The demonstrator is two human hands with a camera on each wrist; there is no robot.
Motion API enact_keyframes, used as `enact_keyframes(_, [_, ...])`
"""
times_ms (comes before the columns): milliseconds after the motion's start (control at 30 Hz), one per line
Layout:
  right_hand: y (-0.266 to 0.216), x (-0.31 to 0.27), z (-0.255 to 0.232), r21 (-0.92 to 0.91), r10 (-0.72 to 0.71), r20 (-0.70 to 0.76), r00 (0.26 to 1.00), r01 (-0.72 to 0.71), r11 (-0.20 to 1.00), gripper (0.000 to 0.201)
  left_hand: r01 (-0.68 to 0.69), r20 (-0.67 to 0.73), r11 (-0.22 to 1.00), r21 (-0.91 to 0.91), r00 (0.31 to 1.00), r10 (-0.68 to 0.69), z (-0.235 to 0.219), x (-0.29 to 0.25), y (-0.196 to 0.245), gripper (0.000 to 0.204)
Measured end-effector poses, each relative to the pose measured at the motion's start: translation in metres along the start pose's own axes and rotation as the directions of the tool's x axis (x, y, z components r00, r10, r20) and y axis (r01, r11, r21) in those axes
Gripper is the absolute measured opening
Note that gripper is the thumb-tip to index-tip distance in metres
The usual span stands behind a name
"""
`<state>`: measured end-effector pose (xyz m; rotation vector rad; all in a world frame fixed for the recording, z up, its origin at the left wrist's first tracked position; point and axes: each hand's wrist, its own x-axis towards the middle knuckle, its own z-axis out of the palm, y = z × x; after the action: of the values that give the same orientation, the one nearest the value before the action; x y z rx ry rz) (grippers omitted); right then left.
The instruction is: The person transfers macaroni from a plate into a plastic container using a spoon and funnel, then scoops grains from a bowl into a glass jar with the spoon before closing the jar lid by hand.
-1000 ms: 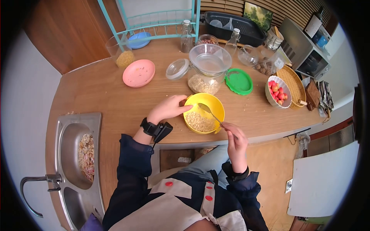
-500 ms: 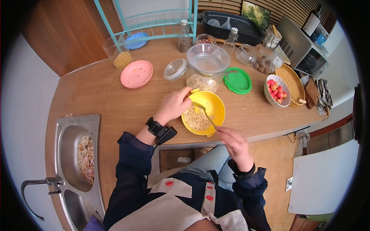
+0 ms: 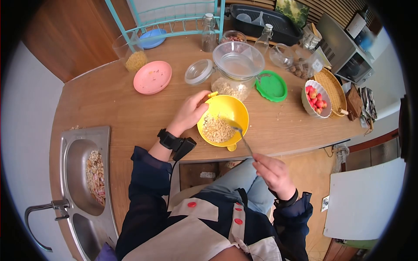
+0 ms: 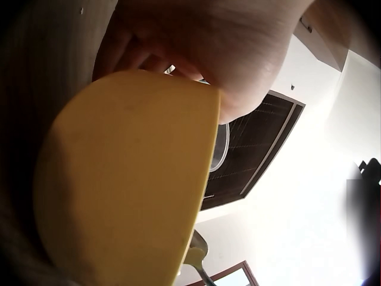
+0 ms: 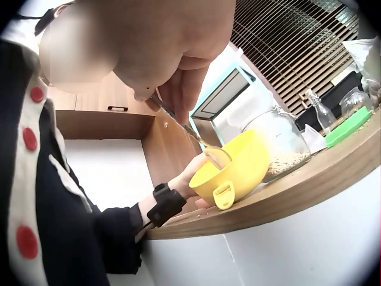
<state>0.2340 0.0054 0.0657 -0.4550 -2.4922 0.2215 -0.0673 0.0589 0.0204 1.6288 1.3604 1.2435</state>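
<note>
Oat flakes (image 3: 217, 129) lie in a yellow bowl (image 3: 237, 106) with small side tabs, close to the counter's front edge. My left hand (image 3: 190, 114) grips its left side near the upper tab; in the left wrist view the bowl's outer wall (image 4: 125, 173) hides part of the fingers. Between thumb and fingers, my right hand (image 3: 275, 175) holds a metal spoon (image 3: 246, 142) by its handle. The spoon's head is over the bowl's right side, blurred in the head view. The right wrist view shows the spoon (image 5: 196, 136) slanting down into the bowl (image 5: 250, 158).
Behind the bowl stands a glass jar of oats (image 3: 230, 89), a clear funnel-like dish (image 3: 238, 61) on top. Around it are a green lid (image 3: 272, 87), pink plate (image 3: 152, 78), glass bottles and a bowl of red fruit (image 3: 310, 111). A steel sink (image 3: 74, 174) is at left.
The bowl has shifted left and turned clockwise, with the left hand moving up its side. The spoon has moved from the bowl's upper left to its right side; the right hand has drawn back rightward.
</note>
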Motion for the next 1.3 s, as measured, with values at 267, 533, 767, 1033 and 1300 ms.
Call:
enact_keyframes(267, [0.017,-0.007,0.019,0.178,0.228,-0.113,0.967,-0.206,0.962,0.018,0.001,-0.001,0.999,-0.050,1.000,-0.001,-0.002,-0.001,0.000,0.035])
enact_keyframes(533, [0.017,-0.019,0.050,0.584,0.627,-0.210,0.750,-0.418,0.696,0.012,0.078,0.007,0.993,-0.086,0.997,-0.078,-0.001,-0.001,0.000,0.034])
enact_keyframes(767, [0.005,-0.019,0.075,0.842,0.773,-0.235,0.589,-0.274,0.465,0.018,0.129,0.012,0.985,-0.116,0.992,-0.128,0.002,-0.002,-0.002,0.033])
enact_keyframes(1033, [0.004,-0.017,0.088,0.923,0.834,-0.219,0.506,-0.171,0.346,0.020,0.143,0.028,0.977,-0.160,0.990,-0.140,0.004,-0.002,-0.009,0.032])
enact_keyframes(1300, [0.001,-0.015,0.098,0.944,0.840,-0.209,0.500,-0.120,0.306,0.021,0.195,0.065,0.968,-0.157,0.980,-0.187,0.008,-0.002,-0.006,0.031])
